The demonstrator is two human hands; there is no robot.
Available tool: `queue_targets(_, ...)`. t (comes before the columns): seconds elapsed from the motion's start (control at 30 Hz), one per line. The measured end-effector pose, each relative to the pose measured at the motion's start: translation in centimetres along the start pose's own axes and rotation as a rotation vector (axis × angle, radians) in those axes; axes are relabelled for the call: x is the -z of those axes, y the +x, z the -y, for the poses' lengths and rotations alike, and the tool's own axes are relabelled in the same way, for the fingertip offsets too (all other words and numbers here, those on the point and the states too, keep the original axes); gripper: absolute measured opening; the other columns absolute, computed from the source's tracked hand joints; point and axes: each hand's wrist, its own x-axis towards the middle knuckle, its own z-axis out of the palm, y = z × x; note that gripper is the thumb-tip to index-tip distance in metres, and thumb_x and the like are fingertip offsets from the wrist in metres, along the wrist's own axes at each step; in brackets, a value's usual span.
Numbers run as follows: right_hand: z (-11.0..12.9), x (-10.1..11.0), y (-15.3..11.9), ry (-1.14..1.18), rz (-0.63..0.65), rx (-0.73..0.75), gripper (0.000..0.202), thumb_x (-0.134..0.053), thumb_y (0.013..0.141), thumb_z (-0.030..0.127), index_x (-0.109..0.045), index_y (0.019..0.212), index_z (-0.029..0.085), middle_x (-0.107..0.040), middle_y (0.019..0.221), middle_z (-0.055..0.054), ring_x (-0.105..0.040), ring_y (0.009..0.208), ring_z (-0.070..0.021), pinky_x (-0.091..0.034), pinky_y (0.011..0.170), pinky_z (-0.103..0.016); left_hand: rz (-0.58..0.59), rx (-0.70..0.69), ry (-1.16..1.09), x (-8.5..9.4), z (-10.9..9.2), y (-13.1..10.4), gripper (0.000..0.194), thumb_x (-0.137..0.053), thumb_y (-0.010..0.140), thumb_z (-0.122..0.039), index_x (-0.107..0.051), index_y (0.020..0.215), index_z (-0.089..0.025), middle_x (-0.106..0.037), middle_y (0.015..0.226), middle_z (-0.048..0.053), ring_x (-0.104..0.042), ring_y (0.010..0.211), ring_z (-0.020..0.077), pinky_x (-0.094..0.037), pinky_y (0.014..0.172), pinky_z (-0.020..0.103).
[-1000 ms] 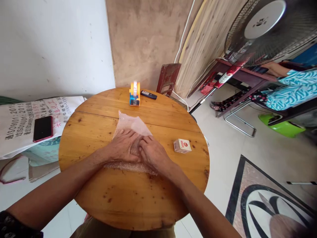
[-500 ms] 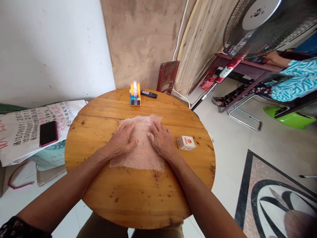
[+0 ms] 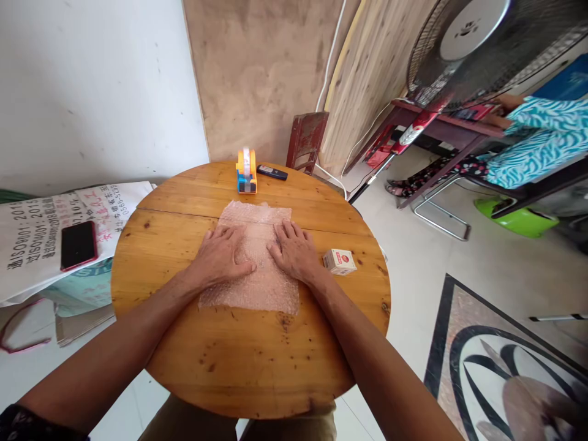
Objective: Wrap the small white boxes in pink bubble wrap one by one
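A pinkish sheet of bubble wrap (image 3: 260,288) lies spread on the round wooden table (image 3: 248,367). My left hand (image 3: 223,254) rests flat on its left side, thumb pointing inward and fingers forward. On the right side, my right hand (image 3: 294,250) presses down with fingers apart. Both hands are open and hold nothing. A small white and red box (image 3: 340,261) sits to the right of my right hand, not touching it. Beyond the sheet stands an orange and blue tape dispenser (image 3: 247,171) with a roll of tape, beside a dark slim handheld device (image 3: 272,173).
At the left, a phone (image 3: 79,245) lies on white printed sacks (image 3: 27,245). A wooden chair (image 3: 307,141) stands behind the table. To the right are a pedestal fan (image 3: 473,30), a desk with a seated person (image 3: 528,147), and a green basin (image 3: 514,217).
The far edge of the bubble wrap now lies flatter, and my hands sit slightly nearer to me on it. The whole view has shifted a little.
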Motion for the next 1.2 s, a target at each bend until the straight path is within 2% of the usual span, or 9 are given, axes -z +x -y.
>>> queue_targets(0.23, -0.3, 2.3, 0.0, 0.029, 0.081, 0.024, 0.047, -0.041, 0.096, 0.039, -0.049, 0.136, 0.015, -0.045, 0.147, -0.016, -0.044, 0.130, -0.0312, -0.038, 0.101, -0.046, 0.038, -0.041, 0.054, -0.3, 0.5, -0.2, 0.083, -0.058, 0.074, -0.068, -0.045, 0.142, -0.024, -0.040, 0.151, 0.014, -0.035, 0.135, 0.0387, -0.032, 0.104, 0.056)
queue_targets(0.37, -3.4, 5.4, -2.9, -0.026, 0.084, 0.114, 0.043, -0.052, 0.089, 0.031, -0.054, 0.130, 0.019, -0.050, 0.143, -0.014, -0.045, 0.131, -0.0313, -0.038, 0.102, -0.046, 0.058, -0.060, 0.046, -0.3, 0.6, -0.1, 0.079, -0.058, 0.072, -0.072, -0.053, 0.135, -0.024, -0.038, 0.152, 0.014, -0.033, 0.136, 0.0397, -0.032, 0.104, 0.056)
queue_targets(0.5, -8.0, 6.0, -6.1, -0.058, 0.142, -0.089, 0.059, -0.063, 0.077, 0.026, -0.051, 0.134, 0.018, -0.056, 0.137, -0.016, -0.049, 0.128, -0.0358, -0.041, 0.098, -0.051, 0.062, -0.055, 0.015, -0.2, 0.6, 0.1, 0.087, -0.058, 0.072, -0.071, -0.044, 0.143, -0.023, -0.041, 0.149, 0.016, -0.034, 0.134, 0.0405, -0.031, 0.104, 0.057)
queue_targets(0.6, -9.1, 6.0, -7.4, 0.061, 0.150, -0.222, 0.045, -0.064, 0.075, 0.027, -0.060, 0.120, 0.019, -0.068, 0.117, -0.013, -0.062, 0.107, -0.0330, -0.048, 0.086, -0.045, 0.046, -0.048, -0.014, -0.2, 0.6, 0.1, 0.093, -0.060, 0.071, -0.070, -0.037, 0.147, -0.022, -0.044, 0.147, 0.017, -0.035, 0.133, 0.0414, -0.032, 0.103, 0.057)
queue_targets(0.7, -6.9, 7.4, -8.1, 0.272, 0.123, -0.226, 0.026, -0.065, 0.075, 0.034, -0.065, 0.099, 0.023, -0.071, 0.091, -0.006, -0.065, 0.082, -0.0274, -0.050, 0.070, -0.038, 0.040, -0.057, -0.037, -0.2, 0.7, 0.1, 0.091, -0.061, 0.070, -0.071, -0.041, 0.144, -0.022, -0.046, 0.145, 0.016, -0.035, 0.133, 0.0412, -0.032, 0.103, 0.057)
queue_targets(0.83, -0.8, 10.5, -8.1, 0.652, 0.106, 0.051, 0.032, -0.068, 0.072, 0.026, -0.061, 0.103, 0.025, -0.068, 0.094, -0.003, -0.063, 0.082, -0.0220, -0.049, 0.072, -0.032, 0.025, -0.066, -0.027, -0.2, 0.7, 0.1, 0.089, -0.062, 0.069, -0.071, -0.047, 0.139, -0.019, -0.051, 0.139, 0.017, -0.037, 0.130, 0.0409, -0.032, 0.103, 0.057)
queue_targets(0.93, 2.8, 11.2, -6.6, 0.708, 0.224, 0.267, 0.023, -0.062, 0.072, 0.019, -0.060, 0.095, 0.024, -0.066, 0.091, -0.001, -0.060, 0.077, -0.0182, -0.046, 0.069, -0.028, 0.022, -0.048, -0.028, -0.3, 0.6, 0.1, 0.082, -0.059, 0.072, -0.071, -0.052, 0.135, -0.019, -0.052, 0.137, 0.018, -0.038, 0.129, 0.0405, -0.033, 0.103, 0.058)
queue_targets(1.03, 3.9, 9.5, -3.8, 0.557, 0.297, 0.307, 0.018, -0.062, 0.070, 0.017, -0.058, 0.087, 0.021, -0.065, 0.085, -0.001, -0.055, 0.071, -0.0165, -0.041, 0.064, -0.027, 0.050, -0.028, -0.048, -0.2, 0.6, 0.1, 0.082, -0.059, 0.075, -0.064, -0.044, 0.142, -0.020, -0.044, 0.147, 0.017, -0.034, 0.134, 0.0403, -0.029, 0.107, 0.059)
queue_targets(1.2, 2.2, 4.8, 0.0, 0.416, 0.119, 0.083, 0.035, -0.065, 0.073, 0.026, -0.060, 0.107, 0.018, -0.068, 0.102, -0.007, -0.060, 0.087, -0.0231, -0.043, 0.073, -0.031, 0.082, -0.030, -0.102, 0.4, 0.8, 0.0, 0.086, -0.062, 0.073, -0.054, -0.038, 0.145, -0.015, -0.036, 0.153, 0.018, -0.030, 0.137, 0.0427, -0.029, 0.107, 0.060)
